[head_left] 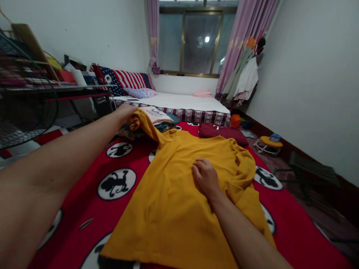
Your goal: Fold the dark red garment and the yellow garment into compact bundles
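Observation:
A yellow long-sleeved shirt (pixel 174 194) lies spread over a red blanket with white circles and black monkey figures (pixel 117 183). My left hand (pixel 126 112) is stretched far forward on the left, closed around the end of one sleeve (pixel 148 125), which is lifted and pulled out from the shoulder. Its fingers are mostly hidden by the cloth. On the chest of the shirt rests my right hand (pixel 206 175), palm down, with loosely bent fingers and no cloth visibly gripped. The other sleeve (pixel 242 160) lies bunched along the shirt's right side.
Behind the left sleeve is a stack of folded clothes (pixel 158 115). A folded maroon garment (pixel 224 133) lies beyond the collar. Farther back stands a bed with a white sheet (pixel 179 101). A cluttered table (pixel 84 89) is at left, a yellow-topped stool (pixel 270 142) at right.

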Tool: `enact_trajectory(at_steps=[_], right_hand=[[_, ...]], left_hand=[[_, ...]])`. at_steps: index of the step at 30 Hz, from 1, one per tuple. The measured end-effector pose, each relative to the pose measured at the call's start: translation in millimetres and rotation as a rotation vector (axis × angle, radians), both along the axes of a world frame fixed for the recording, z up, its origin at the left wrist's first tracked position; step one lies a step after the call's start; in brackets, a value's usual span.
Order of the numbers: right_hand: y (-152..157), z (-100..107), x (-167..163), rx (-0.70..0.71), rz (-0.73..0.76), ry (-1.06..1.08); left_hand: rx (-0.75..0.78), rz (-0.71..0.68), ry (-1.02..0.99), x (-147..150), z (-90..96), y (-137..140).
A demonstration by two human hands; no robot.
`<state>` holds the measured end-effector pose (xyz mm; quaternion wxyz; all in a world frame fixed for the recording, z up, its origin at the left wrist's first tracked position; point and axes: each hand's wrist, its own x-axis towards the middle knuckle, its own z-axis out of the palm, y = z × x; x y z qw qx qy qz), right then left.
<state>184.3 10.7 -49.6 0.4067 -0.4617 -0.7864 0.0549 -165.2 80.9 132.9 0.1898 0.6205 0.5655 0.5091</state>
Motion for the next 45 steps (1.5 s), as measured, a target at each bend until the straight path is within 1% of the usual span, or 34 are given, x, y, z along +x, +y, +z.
enact_trajectory(at_steps=[1, 2, 3, 4, 5, 6, 7, 8, 9, 10, 12, 14, 15, 17, 20, 23, 25, 27, 29, 31, 33, 35, 36, 37, 39, 41, 42, 43, 44, 45], right_hand=[[0, 1, 0, -0.004, -0.003, 0.025], [-1, 1, 1, -0.007, -0.01, 0.054], [-1, 1, 2, -0.008, -0.017, 0.083], [-1, 1, 3, -0.008, -0.022, 0.109], [0, 0, 4, -0.007, -0.024, 0.132], [0, 0, 5, -0.008, -0.023, 0.149], [0, -1, 5, -0.008, -0.019, 0.159], [1, -1, 6, -0.006, -0.013, 0.162], [1, -1, 6, -0.003, -0.005, 0.16], [1, -1, 6, 0.003, 0.002, 0.156], [1, -1, 6, 0.014, 0.012, 0.142], [1, 0, 4, 0.016, 0.015, 0.118], [1, 0, 4, 0.014, 0.016, 0.1], [-1, 1, 2, 0.008, 0.014, 0.05], [-2, 3, -2, 0.006, -0.04, -0.041], [5, 5, -5, 0.018, -0.114, -0.186], [17, 9, -7, 0.004, -0.117, -0.288], [37, 16, -8, -0.034, -0.102, -0.327], [61, 27, -5, -0.061, -0.102, -0.315], [86, 42, 0, -0.036, -0.128, -0.26], [106, 55, 7, 0.032, -0.169, -0.156], [117, 60, 15, 0.092, -0.217, -0.035], [120, 58, 19, 0.105, -0.244, 0.013], [120, 53, 22, 0.101, -0.271, 0.042], [116, 35, 28, 0.055, -0.309, 0.069], [108, 13, 32, 0.0, -0.318, 0.066], [105, 2, 33, -0.015, -0.311, 0.064], [102, -7, 34, -0.015, -0.3, 0.069], [100, -14, 35, -0.003, -0.29, 0.083], [99, -18, 35, 0.016, -0.282, 0.105]], left_hand=[[0.035, 0.011, -0.043, 22, 12.0, 6], [0.113, -0.032, -0.147, 46, 21.7, 9], [0.16, -0.149, -0.191, 70, 28.1, 9], [0.167, -0.283, -0.2, 93, 30.5, 6], [0.144, -0.377, -0.172, 113, 28.5, 0], [0.097, -0.458, -0.115, 128, 22.2, -7], [0.044, -0.529, -0.039, 138, 12.0, -16], [0.006, -0.567, 0.055, 142, -1.1, -25], [-0.028, -0.567, 0.157, 142, -15.9, -34], [-0.066, -0.532, 0.277, 137, -31.0, -44], [-0.185, -0.379, 0.524, 122, -57.4, -65], [-0.36, -0.247, 0.726, 105, -74.7, -90], [-0.447, -0.214, 0.812, 98, -79.8, -104], [-0.564, -0.219, 0.944, 88, -84.9, -132], [-0.612, -0.328, 1.034, 82, -87.1, -168], [-0.62, -0.424, 0.975, 79, -87.6, -185], [-0.649, -0.458, 0.845, 77, -85.5, -185], [-0.7, -0.516, 0.644, 77, -79.4, -181], [-0.734, -0.586, 0.43, 81, -68.7, -175], [-0.724, -0.606, 0.269, 91, -55.5, -170], [-0.685, -0.585, 0.183, 106, -44.3, -168], [-0.64, -0.583, 0.146, 126, -40.0, -168], [-0.646, -0.609, 0.14, 137, -41.2, -169], [-0.685, -0.664, 0.138, 147, -44.4, -171], [-0.854, -0.868, 0.177, 168, -54.9, -175], [-1.03, -1.114, 0.316, 185, -66.3, -176], [-1.052, -1.194, 0.405, 193, -71.1, -174], [-1.012, -1.223, 0.488, 200, -75.2, -171], [-0.912, -1.187, 0.549, 206, -78.8, -165], [-0.765, -1.093, 0.579, 212, -82.5, -158]])
